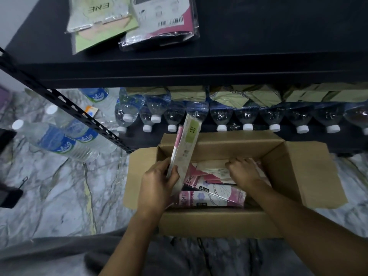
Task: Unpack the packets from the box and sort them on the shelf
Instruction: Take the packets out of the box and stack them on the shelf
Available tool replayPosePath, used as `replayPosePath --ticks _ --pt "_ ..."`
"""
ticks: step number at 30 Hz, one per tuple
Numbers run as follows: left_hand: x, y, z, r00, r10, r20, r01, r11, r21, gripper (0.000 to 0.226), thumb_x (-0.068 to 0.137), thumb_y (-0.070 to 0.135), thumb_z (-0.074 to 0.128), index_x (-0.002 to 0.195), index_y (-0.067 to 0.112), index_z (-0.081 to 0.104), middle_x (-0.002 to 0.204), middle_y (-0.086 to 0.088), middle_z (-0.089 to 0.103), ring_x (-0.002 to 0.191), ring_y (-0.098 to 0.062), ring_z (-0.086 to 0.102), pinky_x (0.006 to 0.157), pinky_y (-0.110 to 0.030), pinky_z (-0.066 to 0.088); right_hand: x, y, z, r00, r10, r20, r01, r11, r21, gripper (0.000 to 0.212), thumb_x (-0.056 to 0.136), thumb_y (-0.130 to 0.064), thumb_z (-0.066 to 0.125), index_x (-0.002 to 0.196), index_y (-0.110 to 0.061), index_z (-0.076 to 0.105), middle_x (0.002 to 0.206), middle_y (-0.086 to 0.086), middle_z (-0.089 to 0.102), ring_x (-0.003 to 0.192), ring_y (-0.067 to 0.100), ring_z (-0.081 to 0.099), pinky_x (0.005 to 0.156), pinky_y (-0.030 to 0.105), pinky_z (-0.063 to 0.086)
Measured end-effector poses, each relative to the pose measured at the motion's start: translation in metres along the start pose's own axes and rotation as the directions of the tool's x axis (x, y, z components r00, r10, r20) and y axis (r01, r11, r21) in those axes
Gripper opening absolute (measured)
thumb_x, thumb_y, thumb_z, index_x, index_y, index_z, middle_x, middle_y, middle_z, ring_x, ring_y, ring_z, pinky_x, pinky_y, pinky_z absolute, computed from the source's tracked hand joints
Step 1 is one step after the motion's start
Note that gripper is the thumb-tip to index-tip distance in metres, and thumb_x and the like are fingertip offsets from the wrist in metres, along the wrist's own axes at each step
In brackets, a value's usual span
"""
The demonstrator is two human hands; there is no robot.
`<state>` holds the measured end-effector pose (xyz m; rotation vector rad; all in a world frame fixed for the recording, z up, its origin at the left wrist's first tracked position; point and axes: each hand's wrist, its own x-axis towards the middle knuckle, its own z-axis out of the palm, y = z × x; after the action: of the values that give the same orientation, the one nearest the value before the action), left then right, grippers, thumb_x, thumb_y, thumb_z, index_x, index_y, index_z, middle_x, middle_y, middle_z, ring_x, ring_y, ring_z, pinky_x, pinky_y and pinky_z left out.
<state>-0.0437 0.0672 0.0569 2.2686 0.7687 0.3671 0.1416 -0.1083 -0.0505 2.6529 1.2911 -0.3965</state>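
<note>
An open cardboard box (310, 176) sits on the floor below a black shelf (258, 36). My left hand (157, 186) grips two flat packets (187, 146), one green-labelled and one pink, held upright over the box's left side. My right hand (242, 171) reaches into the box, its fingers closed on the edge of a packet (211, 170) lying there. More pink packets (213, 198) lie in the box near me. On the shelf top lie a green packet (99, 22) and a pink packet (165, 22) side by side.
A row of water bottles (219, 116) lies on the lower shelf, caps toward me, with green packs (249, 96) behind. Loose bottles (59, 140) lie on the marble floor at left, beside the shelf's perforated upright (65, 108). A dark object (10, 194) sits at the far left.
</note>
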Motion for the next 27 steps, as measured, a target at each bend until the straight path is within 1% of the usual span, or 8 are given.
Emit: replayPosePath --ticks 4,7,11,15,18,21,24,27 --pt "0.002 0.007 -0.002 1.000 0.016 -0.009 -0.016 0.999 -0.036 0.019 0.091 0.016 0.062 0.108 0.015 0.071 0.095 0.002 0.072 0.080 -0.008 0.065 0.065 -0.025 0.053 -0.014 0.001 -0.010 0.997 -0.012 -0.070 0.017 0.998 0.069 0.033 0.088 -0.013 0.048 0.117 -0.017 0.063 0.120 0.003 0.060 0.114 0.024 0.049 0.097 0.040 0.038" --pt "0.001 0.013 -0.007 0.999 0.032 -0.035 -0.034 0.998 -0.049 0.018 0.091 0.016 0.063 0.106 0.015 0.072 0.091 0.001 0.070 0.077 -0.009 0.063 0.065 -0.029 0.052 -0.028 0.006 -0.024 0.987 0.013 -0.159 0.015 0.985 0.173 0.029 0.085 -0.014 0.054 0.110 -0.013 0.067 0.108 0.005 0.064 0.106 0.026 0.053 0.090 0.040 0.042" --pt "-0.003 0.023 -0.021 0.994 0.081 -0.079 -0.083 0.996 -0.020 0.016 0.088 0.011 0.066 0.103 0.011 0.073 0.085 0.005 0.063 0.074 0.005 0.056 0.060 -0.005 0.040 -0.054 0.009 -0.040 0.969 0.041 -0.243 0.042 0.944 0.327 0.023 0.078 -0.014 0.068 0.101 -0.012 0.071 0.097 0.005 0.067 0.094 0.028 0.059 0.083 0.039 0.049" --pt "-0.013 0.039 -0.038 0.989 0.078 -0.129 -0.087 0.994 -0.066 0.022 0.087 0.009 0.067 0.108 0.013 0.073 0.090 0.008 0.062 0.080 0.010 0.055 0.062 -0.003 0.039 -0.083 0.007 -0.072 0.966 0.116 -0.230 0.038 0.821 0.570 0.022 0.084 -0.016 0.065 0.105 -0.011 0.070 0.097 0.004 0.065 0.092 0.020 0.059 0.082 0.032 0.048" --pt "-0.024 0.051 -0.052 0.980 0.062 -0.188 -0.081 0.993 -0.091 0.019 0.087 0.015 0.067 0.106 0.016 0.073 0.086 0.013 0.061 0.075 -0.001 0.059 0.060 -0.013 0.045 -0.109 0.005 -0.103 0.960 0.204 -0.192 0.001 0.682 0.732 0.022 0.083 -0.008 0.063 0.103 -0.009 0.071 0.093 -0.001 0.062 0.087 0.016 0.062 0.072 0.023 0.044" --pt "-0.039 0.065 -0.068 0.975 0.018 -0.222 -0.061 0.980 -0.188 0.022 0.087 0.016 0.067 0.109 0.017 0.072 0.092 0.009 0.066 0.077 -0.012 0.064 0.059 -0.031 0.056 -0.134 0.003 -0.132 0.950 0.252 -0.184 -0.012 0.618 0.786 0.029 0.082 -0.005 0.064 0.110 -0.008 0.069 0.097 -0.001 0.063 0.087 0.015 0.061 0.069 0.013 0.041" --pt "-0.055 0.086 -0.091 0.961 0.003 -0.276 -0.077 0.964 -0.256 0.024 0.088 0.014 0.066 0.112 0.016 0.070 0.098 0.007 0.068 0.086 -0.005 0.066 0.059 -0.013 0.053 -0.160 -0.001 -0.166 0.937 0.281 -0.205 0.012 0.563 0.826 0.032 0.082 -0.002 0.065 0.113 -0.009 0.067 0.101 -0.005 0.065 0.082 0.001 0.057 0.068 -0.001 0.040" --pt "-0.065 0.102 -0.119 0.940 -0.029 -0.340 -0.096 0.934 -0.344 0.023 0.089 0.010 0.065 0.111 0.018 0.068 0.096 0.010 0.068 0.085 0.003 0.066 0.061 -0.005 0.049 -0.184 -0.004 -0.198 0.901 0.347 -0.260 0.058 0.498 0.865 0.031 0.083 -0.003 0.067 0.110 -0.019 0.066 0.096 -0.007 0.067 0.078 -0.004 0.058 0.065 -0.001 0.042"
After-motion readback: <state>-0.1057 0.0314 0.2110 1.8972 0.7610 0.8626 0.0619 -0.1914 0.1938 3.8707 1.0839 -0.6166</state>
